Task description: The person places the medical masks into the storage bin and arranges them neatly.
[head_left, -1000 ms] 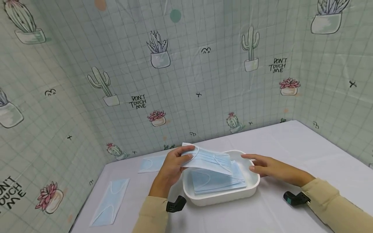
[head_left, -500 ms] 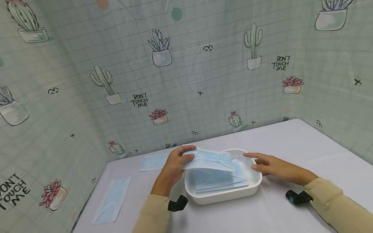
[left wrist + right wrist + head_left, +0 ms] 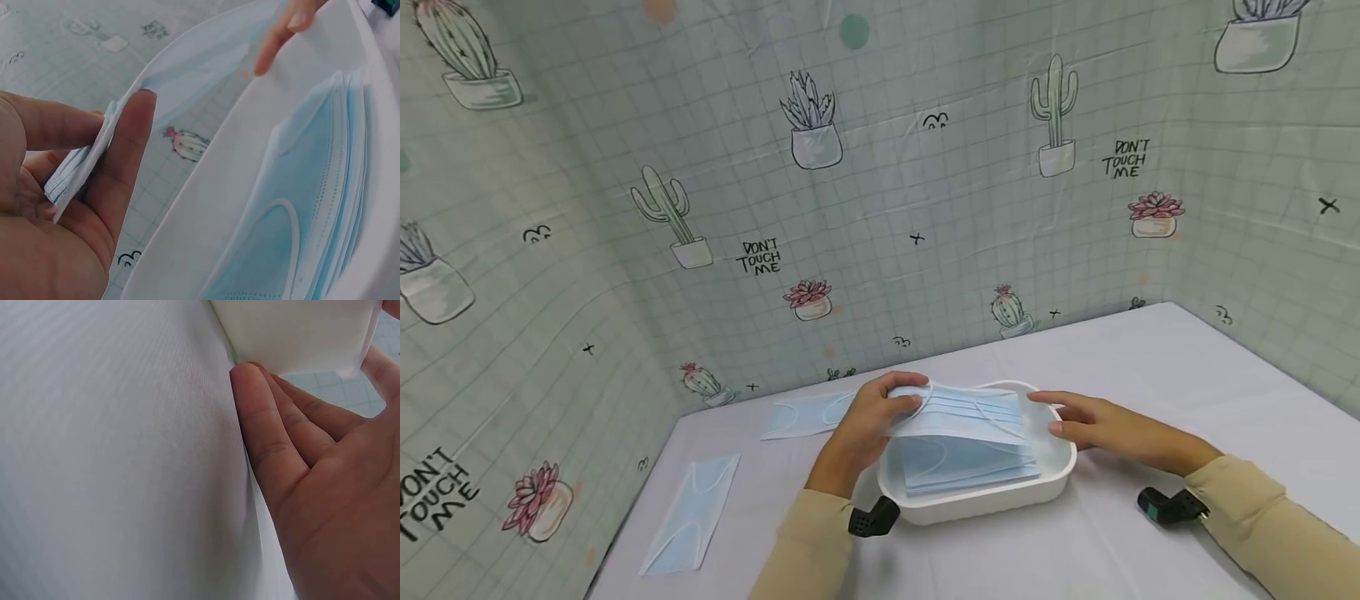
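Note:
In the head view, my left hand point(image 3: 876, 421) pinches a light blue pleated face mask point(image 3: 977, 408) by its left end, thumb against fingers. The mask hangs nearly flat above a white plastic tray point(image 3: 977, 510). Beneath it, several more face masks point(image 3: 970, 471) lie stacked inside the tray; the left wrist view shows their layered edges and an ear loop. My right hand point(image 3: 1105, 425) holds the tray's right wall. Its thumb and index finger reach over the rim, while the other fingers point(image 3: 269, 425) lie low outside the wall, by the white cloth.
Two face masks lie flat on the white table point(image 3: 1135, 358) to the left: one mask point(image 3: 692, 512) near the left edge, another mask point(image 3: 805, 415) farther back, partly behind my left hand. A cactus-print cloth point(image 3: 865, 208) stands around the table's back and sides.
My left hand has shifted slightly right, carrying the mask farther over the stack in the tray. My right hand stays at the tray's right rim. The head view has turned slightly.

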`<state>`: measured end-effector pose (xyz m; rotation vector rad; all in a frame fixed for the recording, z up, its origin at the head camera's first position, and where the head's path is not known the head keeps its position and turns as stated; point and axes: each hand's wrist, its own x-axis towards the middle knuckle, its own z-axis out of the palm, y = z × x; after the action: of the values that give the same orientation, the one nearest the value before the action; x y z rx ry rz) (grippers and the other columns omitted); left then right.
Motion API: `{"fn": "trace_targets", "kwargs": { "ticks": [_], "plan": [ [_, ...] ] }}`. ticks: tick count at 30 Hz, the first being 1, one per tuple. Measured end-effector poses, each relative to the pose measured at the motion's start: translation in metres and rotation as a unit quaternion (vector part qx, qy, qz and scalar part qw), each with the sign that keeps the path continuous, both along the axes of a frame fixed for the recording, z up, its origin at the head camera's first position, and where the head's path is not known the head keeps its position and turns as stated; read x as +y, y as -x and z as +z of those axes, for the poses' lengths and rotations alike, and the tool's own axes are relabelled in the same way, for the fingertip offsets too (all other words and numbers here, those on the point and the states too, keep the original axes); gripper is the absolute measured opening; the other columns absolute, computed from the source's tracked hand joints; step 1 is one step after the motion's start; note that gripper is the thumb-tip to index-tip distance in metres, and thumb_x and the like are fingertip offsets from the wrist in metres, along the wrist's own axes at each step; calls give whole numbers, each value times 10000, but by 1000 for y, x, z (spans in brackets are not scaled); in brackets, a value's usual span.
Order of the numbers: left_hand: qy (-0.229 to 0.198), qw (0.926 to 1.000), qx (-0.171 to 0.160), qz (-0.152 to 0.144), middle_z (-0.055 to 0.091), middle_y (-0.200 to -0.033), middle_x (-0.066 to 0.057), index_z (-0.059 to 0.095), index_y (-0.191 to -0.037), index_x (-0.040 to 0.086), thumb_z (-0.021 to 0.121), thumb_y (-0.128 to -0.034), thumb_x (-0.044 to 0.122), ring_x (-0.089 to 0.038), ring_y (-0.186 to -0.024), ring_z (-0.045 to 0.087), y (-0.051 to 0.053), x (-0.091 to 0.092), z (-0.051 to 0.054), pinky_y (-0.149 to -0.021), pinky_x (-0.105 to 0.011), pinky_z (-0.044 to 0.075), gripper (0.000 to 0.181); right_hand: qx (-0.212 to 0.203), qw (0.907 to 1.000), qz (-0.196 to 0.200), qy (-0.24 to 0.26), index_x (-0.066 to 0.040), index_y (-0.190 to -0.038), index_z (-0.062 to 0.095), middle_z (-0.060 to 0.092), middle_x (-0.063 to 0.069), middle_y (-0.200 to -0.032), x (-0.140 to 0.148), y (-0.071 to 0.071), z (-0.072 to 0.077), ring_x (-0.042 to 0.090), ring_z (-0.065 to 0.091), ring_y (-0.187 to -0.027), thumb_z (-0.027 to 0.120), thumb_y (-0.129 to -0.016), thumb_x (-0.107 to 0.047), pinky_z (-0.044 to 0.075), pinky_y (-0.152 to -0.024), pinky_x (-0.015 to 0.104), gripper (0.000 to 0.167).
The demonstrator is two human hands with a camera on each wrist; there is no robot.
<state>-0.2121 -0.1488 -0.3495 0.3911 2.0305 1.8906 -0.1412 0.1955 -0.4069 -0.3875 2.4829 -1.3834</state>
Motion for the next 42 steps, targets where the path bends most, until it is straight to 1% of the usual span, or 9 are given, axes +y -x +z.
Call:
{"fn": "trace_targets", "kwargs": {
  "ticks": [3,7,11,16,23,28,32,36,42],
  "plan": [
    [212,9998,6,6,567,-1325,-78,677,-1189,57,621,-943,6,-262,-1152,561,-1,6,0,-1032,-458,430,257,-90,9999,15,57,-276,-1574,312,401,230,-1506,1,-2,0,299,493,-1273,519,-1045,-375,421,-964,475,577],
    [375,9993,-24,63,571,-1318,-64,695,-1176,73,621,-947,22,-248,-1131,574,-1,9,0,-1020,-452,434,246,-99,9999,21,45,-321,-1566,315,438,184,-1488,0,-3,0,266,508,-1250,516,-1046,-388,409,-974,480,562],
    [419,9991,-68,76,586,-1309,-68,713,-1178,65,627,-947,48,-223,-1086,601,-1,10,2,-947,-394,480,247,4,10000,15,6,-326,-1565,318,433,190,-1492,0,-1,0,291,492,-1279,513,-1046,-394,412,-978,494,558],
    [704,9972,-130,194,598,-1295,-55,738,-1146,85,645,-941,56,-205,-1052,608,-1,11,3,-877,-358,494,227,-15,10000,57,32,-331,-1563,319,431,183,-1495,0,0,-1,279,489,-1280,515,-1046,-388,417,-976,477,556],
    [872,9959,0,244,595,-1300,-50,733,-1158,84,640,-943,45,-224,-1096,590,0,13,3,-927,-409,480,238,51,9999,55,87,-332,-1559,326,438,170,-1495,2,1,-1,264,503,-1273,517,-1045,-393,420,-978,469,552],
    [977,9945,-109,352,605,-1292,-36,744,-1128,109,648,-937,34,-229,-1105,584,0,15,2,-894,-400,487,227,-20,10000,40,63,-333,-1562,321,430,177,-1499,2,0,-2,265,497,-1278,517,-1044,-393,411,-987,477,557],
    [1069,9934,-129,394,604,-1294,-33,748,-1116,121,647,-932,30,-234,-1131,573,-1,17,1,-929,-433,477,228,-4,10000,14,36,-334,-1560,324,423,186,-1502,3,-1,-3,275,491,-1282,519,-1040,-403,413,-983,481,559],
    [1148,9926,-118,371,607,-1281,-30,748,-1109,130,646,-930,29,-231,-1138,572,-1,20,2,-962,-458,465,230,4,10000,1,33,-328,-1561,324,418,191,-1503,4,-1,-2,279,488,-1279,519,-1041,-403,419,-972,472,560],
    [1197,9921,-169,322,600,-1284,-25,750,-1102,135,654,-925,35,-234,-1152,559,-1,20,0,-945,-452,455,224,-89,9999,10,100,-332,-1563,321,424,175,-1504,3,-1,-2,268,496,-1277,518,-1043,-396,418,-975,467,560]
  ]
}}
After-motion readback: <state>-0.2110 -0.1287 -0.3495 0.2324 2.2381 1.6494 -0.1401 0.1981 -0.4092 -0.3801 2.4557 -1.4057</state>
